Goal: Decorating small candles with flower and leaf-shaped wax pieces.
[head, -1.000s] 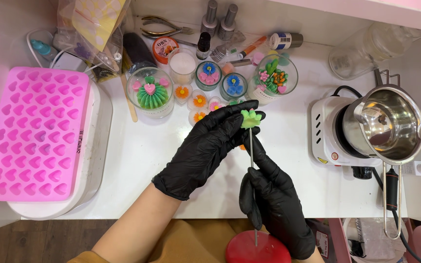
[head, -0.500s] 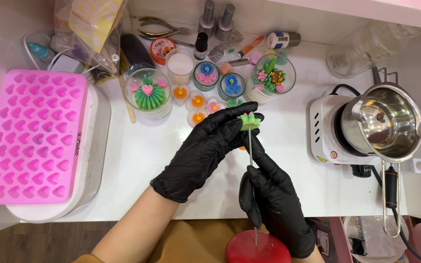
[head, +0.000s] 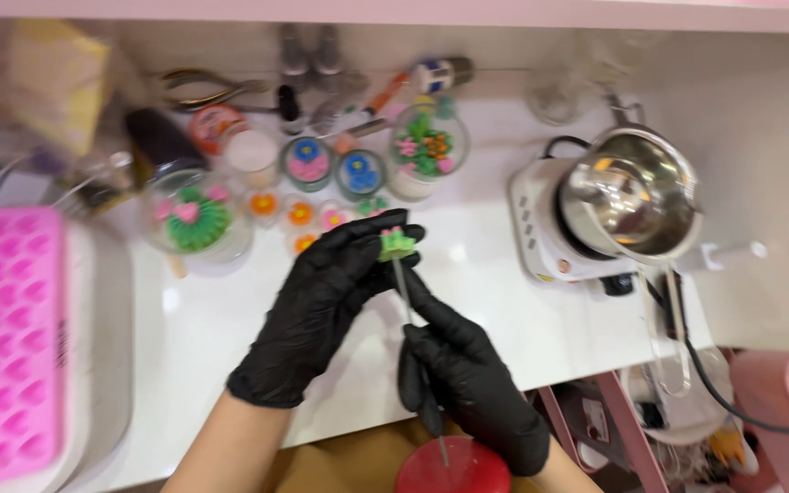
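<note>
Both my hands wear black gloves over the white table (head: pixel 504 301). My left hand (head: pixel 321 310) pinches a small green flower-shaped piece (head: pixel 398 243) with a pink top at its fingertips. The piece sits on the upper end of a thin metal stick (head: pixel 405 288). My right hand (head: pixel 468 379) grips that stick lower down; its lower end points at a red round candle (head: pixel 454 470) at the bottom edge. The whole view is blurred.
A pink heart mould (head: pixel 6 347) lies at the left. Several glass jars with coloured flower decorations (head: pixel 195 219) and small candles stand behind my hands. A steel pot (head: pixel 632 196) sits on a white hot plate (head: pixel 541 228) at the right, its cable (head: pixel 714 383) hanging off the edge.
The camera has shifted, so the scene sits further right and is blurred. My hands keep the same hold on the green piece and stick.
</note>
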